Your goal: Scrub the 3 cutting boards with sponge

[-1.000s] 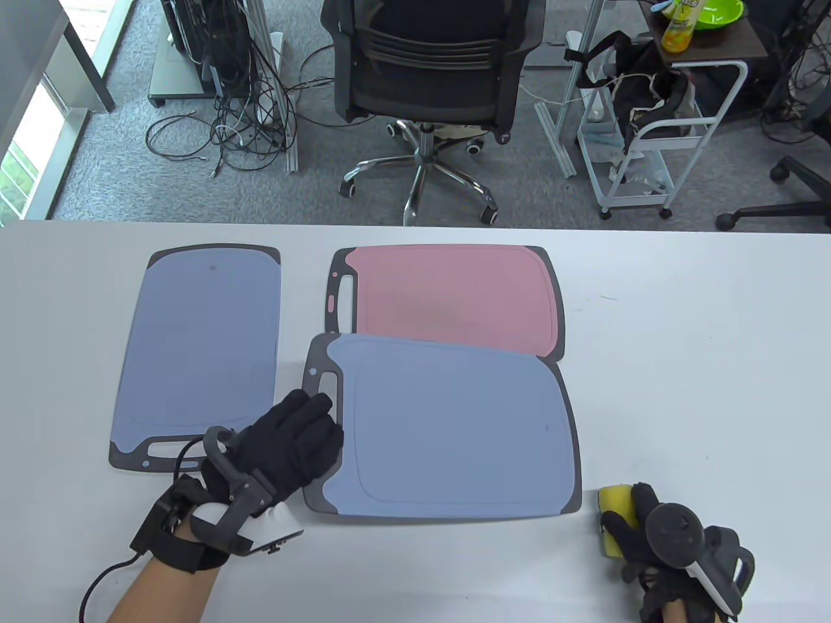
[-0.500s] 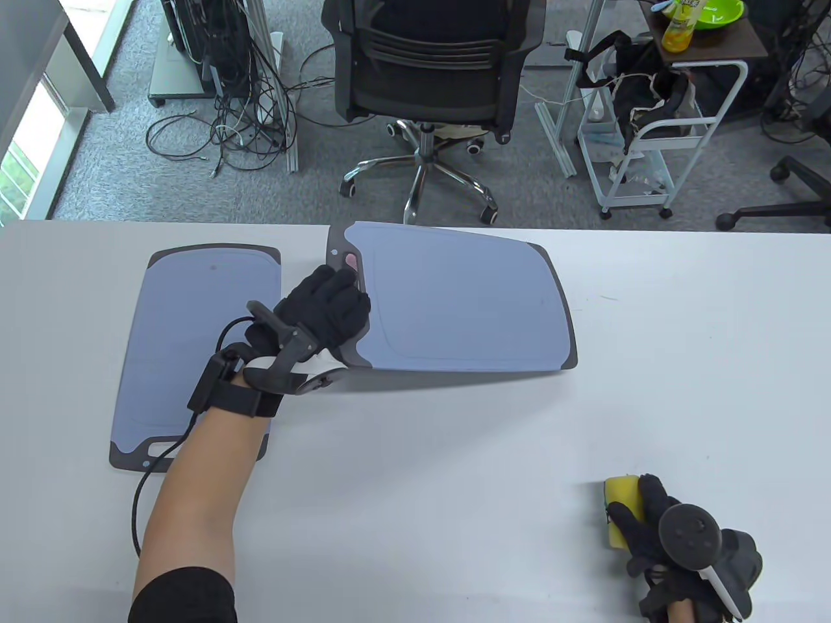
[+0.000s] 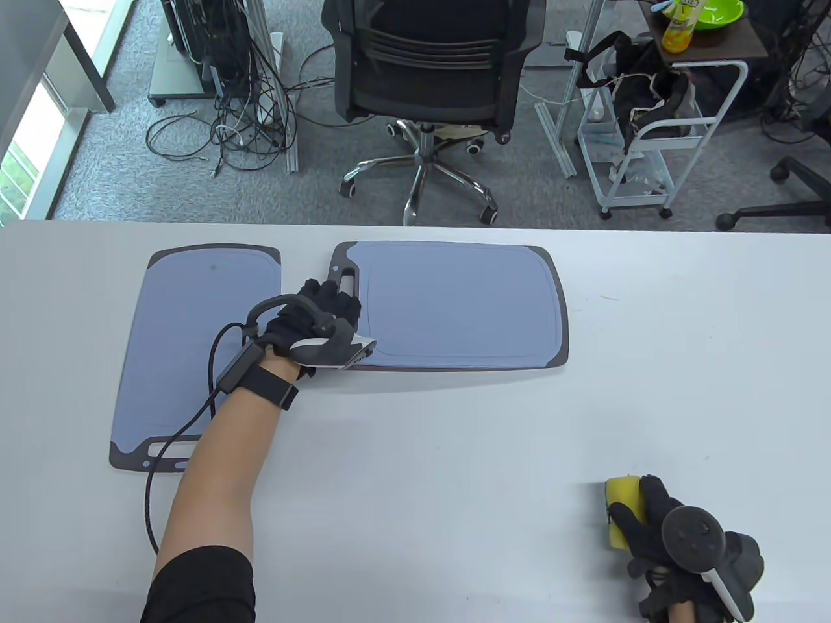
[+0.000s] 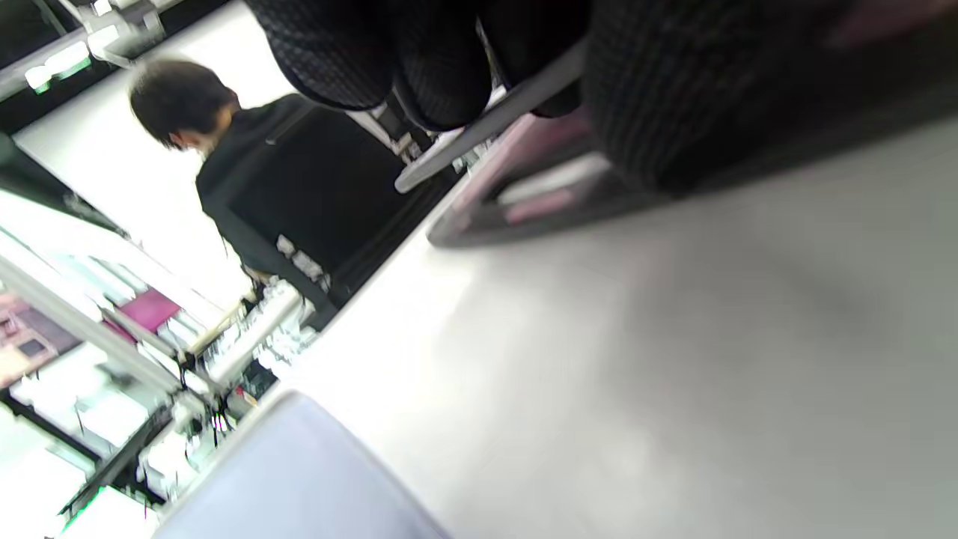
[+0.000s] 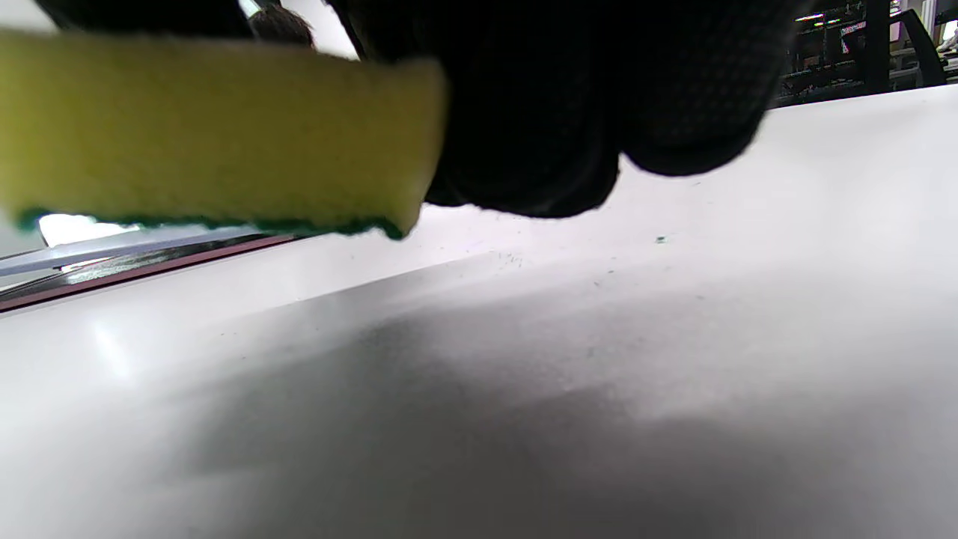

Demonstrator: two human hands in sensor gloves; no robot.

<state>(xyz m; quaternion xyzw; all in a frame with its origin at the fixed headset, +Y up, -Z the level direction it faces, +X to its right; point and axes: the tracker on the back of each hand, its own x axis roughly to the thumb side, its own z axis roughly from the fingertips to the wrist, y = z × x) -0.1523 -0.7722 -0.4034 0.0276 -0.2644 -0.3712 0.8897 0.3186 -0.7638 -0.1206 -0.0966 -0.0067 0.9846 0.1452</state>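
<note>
A long blue cutting board (image 3: 195,344) lies flat at the table's left. A second blue cutting board (image 3: 461,305) lies on top of the pink cutting board and covers it in the table view. In the left wrist view the pink cutting board (image 4: 539,206) shows just beneath the upper board's grey edge. My left hand (image 3: 324,311) grips the upper blue board at its handle end, with fingers (image 4: 441,67) over the rim. At the near right corner my right hand (image 3: 639,519) holds the yellow sponge (image 3: 622,500) just above the table; the sponge (image 5: 209,127) has a green underside.
The white table (image 3: 422,487) stretches between the boards and the sponge. Beyond its far edge stand a black office chair (image 3: 428,78) and a white wire cart (image 3: 656,136). A person in black (image 4: 254,172) shows in the left wrist view.
My left hand lifted the near blue board, carried it away from me and lowered it flat onto the pink board. The right hand with the sponge has barely moved.
</note>
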